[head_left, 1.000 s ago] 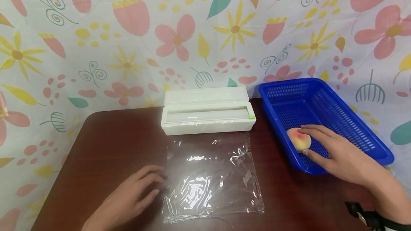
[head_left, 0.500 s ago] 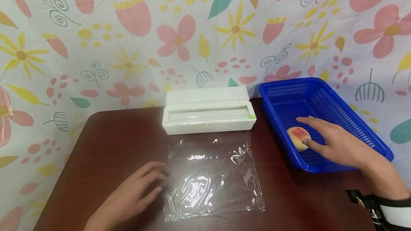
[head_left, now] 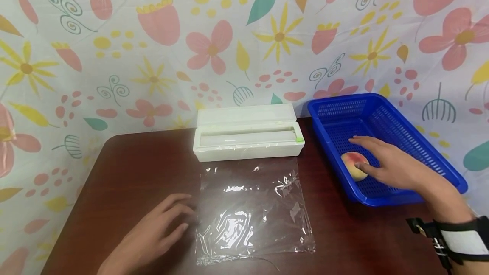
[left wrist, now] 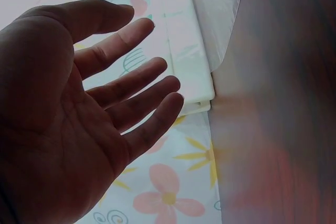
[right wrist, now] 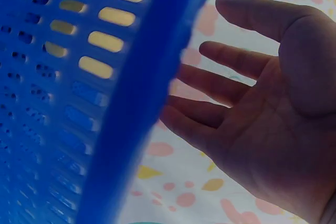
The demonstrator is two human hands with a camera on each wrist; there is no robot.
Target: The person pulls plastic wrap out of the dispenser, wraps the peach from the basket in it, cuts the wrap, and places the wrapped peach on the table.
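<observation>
A peach [head_left: 351,171], yellow with a red blush, lies in the near left corner of the blue plastic basket [head_left: 332,147]. Over the basket hangs my right hand [head_left: 393,164], its fingers extended and spread. In the head view its thumb overlaps the peach; I cannot tell whether they touch. The right wrist view shows this hand [right wrist: 257,114] holding nothing, beside the basket's rim. A sheet of clear cling film [head_left: 256,211] lies flat on the table. Just left of it is my left hand [head_left: 153,228], empty, with loosely bent fingers, as the left wrist view also shows.
Behind the film stands a white cling film dispenser [head_left: 248,152], its lid [head_left: 246,115] raised. A light roll [head_left: 248,137] lies inside, and a small green piece [head_left: 299,140] sits at its right end. The dark brown table [head_left: 145,169] meets a flower-patterned cloth [head_left: 153,54] at the back.
My right hand has shifted slightly left and upward, its fingers coming away from the peach's top so more of its red patch shows. My left hand and the film stay nearly in place.
</observation>
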